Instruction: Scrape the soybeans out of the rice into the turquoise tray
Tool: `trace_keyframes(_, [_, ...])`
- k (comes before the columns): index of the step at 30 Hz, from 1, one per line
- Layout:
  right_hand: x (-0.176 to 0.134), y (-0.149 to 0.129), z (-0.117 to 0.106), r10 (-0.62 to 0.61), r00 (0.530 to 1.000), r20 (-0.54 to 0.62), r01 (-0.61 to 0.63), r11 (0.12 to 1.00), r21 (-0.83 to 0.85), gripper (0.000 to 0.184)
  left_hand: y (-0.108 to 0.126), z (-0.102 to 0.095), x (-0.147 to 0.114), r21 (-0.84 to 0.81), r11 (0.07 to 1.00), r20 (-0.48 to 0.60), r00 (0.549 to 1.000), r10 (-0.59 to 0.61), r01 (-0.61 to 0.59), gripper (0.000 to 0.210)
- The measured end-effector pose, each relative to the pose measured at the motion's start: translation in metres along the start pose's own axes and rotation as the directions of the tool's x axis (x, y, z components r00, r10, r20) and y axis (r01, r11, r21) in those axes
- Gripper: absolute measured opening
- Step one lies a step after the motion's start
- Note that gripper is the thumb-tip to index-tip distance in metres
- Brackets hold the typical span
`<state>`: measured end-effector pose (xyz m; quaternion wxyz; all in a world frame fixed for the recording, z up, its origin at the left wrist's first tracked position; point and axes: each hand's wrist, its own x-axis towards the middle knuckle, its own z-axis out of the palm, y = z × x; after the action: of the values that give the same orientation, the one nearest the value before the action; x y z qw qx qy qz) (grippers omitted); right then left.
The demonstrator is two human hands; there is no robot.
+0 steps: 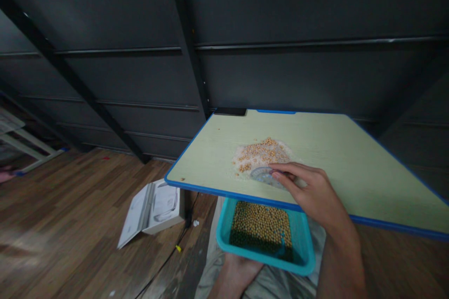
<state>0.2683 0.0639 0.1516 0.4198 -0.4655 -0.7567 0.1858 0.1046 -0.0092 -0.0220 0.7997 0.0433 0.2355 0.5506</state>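
My right hand (307, 184) pinches a clear, half-round plastic piece (263, 175) that looks like a protractor, its edge down on the pale tabletop (322, 145). Against its far side lies a spread pile of soybeans (261, 150) mixed with small white grains (284, 149), perhaps rice. Below the table's front edge, over my lap, is a turquoise plastic basket (308, 254) holding many soybeans (261, 224). My left hand (242, 268) grips the basket from underneath at its near side; most of its fingers are hidden.
A black phone-like slab (229, 111) lies at the table's far left corner. An opened white box (164, 203) and a black cable (182, 233) are on the wooden floor at left. A dark panelled wall (280, 74) stands behind the table.
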Motion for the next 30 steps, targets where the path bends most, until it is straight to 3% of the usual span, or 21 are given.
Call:
trace_keyframes(6, [0.002, 0.004, 0.001, -0.005, 0.995, -0.095, 0.003, 1.0, -0.016, 0.02, 0.005, 0.015, -0.003, -0.08, 0.995, 0.056, 0.997, -0.062, 0.066, 0.032])
trace_keyframes(11, [0.007, 0.008, 0.011, -0.008, 0.997, -0.081, 0.009, 1.0, 0.015, 0.022, 0.006, 0.017, -0.005, -0.063, 0.995, 0.016, 0.997, -0.077, 0.078, 0.036])
trace_keyframes(17, [0.011, 0.007, 0.021, -0.052, 0.998, -0.036, 0.054, 0.997, 0.052, 0.024, 0.005, 0.012, -0.004, -0.116, 0.99, 0.066, 0.996, -0.068, 0.075, 0.035])
trace_keyframes(30, [0.008, 0.002, 0.024, -0.045, 0.998, 0.038, 0.041, 0.995, 0.086, 0.021, 0.013, 0.036, -0.012, -0.107, 0.994, 0.109, 0.994, 0.009, 0.003, 0.037])
